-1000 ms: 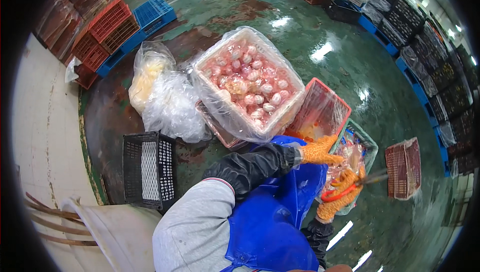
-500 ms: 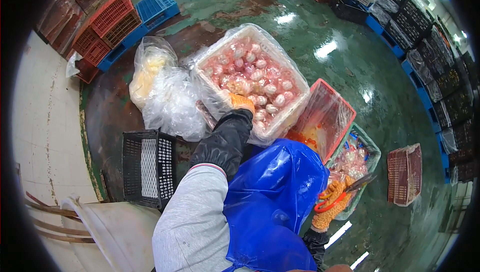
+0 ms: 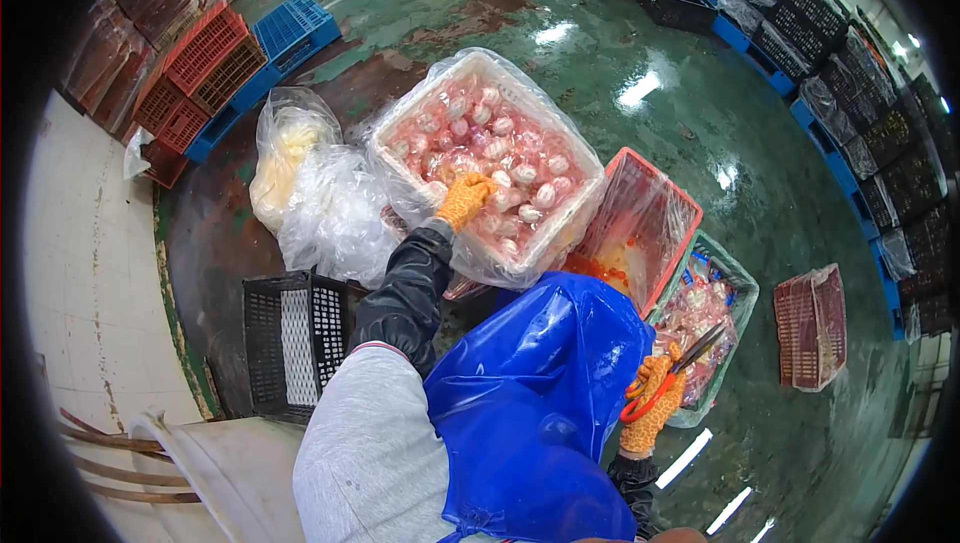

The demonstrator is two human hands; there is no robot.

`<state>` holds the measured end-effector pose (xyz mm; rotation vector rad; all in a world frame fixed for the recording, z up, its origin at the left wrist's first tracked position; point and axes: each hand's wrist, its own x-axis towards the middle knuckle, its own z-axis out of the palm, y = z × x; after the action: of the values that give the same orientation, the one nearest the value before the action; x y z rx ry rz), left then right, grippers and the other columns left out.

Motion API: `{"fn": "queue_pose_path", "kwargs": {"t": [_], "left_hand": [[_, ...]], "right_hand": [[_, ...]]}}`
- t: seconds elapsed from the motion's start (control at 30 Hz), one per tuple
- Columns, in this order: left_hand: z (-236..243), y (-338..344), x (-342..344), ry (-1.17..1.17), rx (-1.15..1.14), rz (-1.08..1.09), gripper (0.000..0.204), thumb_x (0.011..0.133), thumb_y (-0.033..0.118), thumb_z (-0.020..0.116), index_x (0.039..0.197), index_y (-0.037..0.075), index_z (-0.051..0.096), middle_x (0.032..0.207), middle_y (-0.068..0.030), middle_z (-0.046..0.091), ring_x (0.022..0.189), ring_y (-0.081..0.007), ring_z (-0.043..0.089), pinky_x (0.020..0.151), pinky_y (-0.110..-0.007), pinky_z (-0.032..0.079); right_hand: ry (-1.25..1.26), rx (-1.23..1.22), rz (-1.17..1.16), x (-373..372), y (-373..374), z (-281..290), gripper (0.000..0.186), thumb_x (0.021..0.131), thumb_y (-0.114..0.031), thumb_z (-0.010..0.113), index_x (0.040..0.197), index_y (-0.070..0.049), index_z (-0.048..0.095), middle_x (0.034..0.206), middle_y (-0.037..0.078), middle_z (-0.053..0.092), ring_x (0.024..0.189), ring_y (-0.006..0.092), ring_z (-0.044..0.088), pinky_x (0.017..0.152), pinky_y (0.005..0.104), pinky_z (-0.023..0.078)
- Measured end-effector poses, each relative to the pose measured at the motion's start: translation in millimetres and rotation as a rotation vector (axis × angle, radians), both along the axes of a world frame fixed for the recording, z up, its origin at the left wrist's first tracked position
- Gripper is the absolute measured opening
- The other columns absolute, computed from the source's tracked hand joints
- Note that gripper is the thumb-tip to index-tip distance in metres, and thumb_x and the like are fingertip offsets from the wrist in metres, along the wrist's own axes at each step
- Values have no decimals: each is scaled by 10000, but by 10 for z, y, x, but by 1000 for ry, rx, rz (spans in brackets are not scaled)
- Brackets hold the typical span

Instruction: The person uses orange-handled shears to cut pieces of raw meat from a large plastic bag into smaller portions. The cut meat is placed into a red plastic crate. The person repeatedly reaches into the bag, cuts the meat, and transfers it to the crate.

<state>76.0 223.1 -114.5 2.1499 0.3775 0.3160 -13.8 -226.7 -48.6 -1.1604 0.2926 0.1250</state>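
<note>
A white crate [image 3: 568, 228] lined with clear plastic holds many small clear packets [image 3: 525, 175] with white and reddish round pieces inside. Over its near left part is my left hand [image 3: 465, 201] in an orange patterned glove, fingers curled and pressed down among the packets; whatever they grip is hidden. At the lower right, my right hand [image 3: 652, 413], gloved alike, is closed around the orange handles of a pair of scissors [image 3: 668, 385]. The dark blades point up and right, over a green crate [image 3: 741, 315] of similar packets [image 3: 700, 308].
A red crate [image 3: 655, 288] in clear plastic stands between the white and green crates, with orange bits inside. Plastic bags [image 3: 335, 208] lie left of the white crate. A black crate [image 3: 270, 343] stands near my left arm; a reddish crate [image 3: 810, 328] is far right on the wet floor.
My left hand has shifted slightly up and left over the packets, more of it now showing. The scissors in my right hand have turned more upright. The whole view has shifted a little.
</note>
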Motion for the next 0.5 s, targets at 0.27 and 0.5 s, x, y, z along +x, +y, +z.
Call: {"fn": "queue_pose_path", "kwargs": {"t": [0.27,0.5], "left_hand": [[243,-68,-112,-302,-1593,62,215,856,197,501,928,13,583,855,-140,609,818,-289,599,802,-512,484],[430,-1052,-253,-281,-1824,-23,242,880,245,492,838,27,587,917,-156,607,933,-315,567,853,-562,433]], "right_hand": [[-113,-27,102,82,166,52,339,882,-113,498,1214,-58,456,803,68,552,601,112,525,485,205,459],[-500,-618,26,205,862,617,422,829,-70,578,1229,-3,460,1024,61,566,759,96,480,666,248,430]]}}
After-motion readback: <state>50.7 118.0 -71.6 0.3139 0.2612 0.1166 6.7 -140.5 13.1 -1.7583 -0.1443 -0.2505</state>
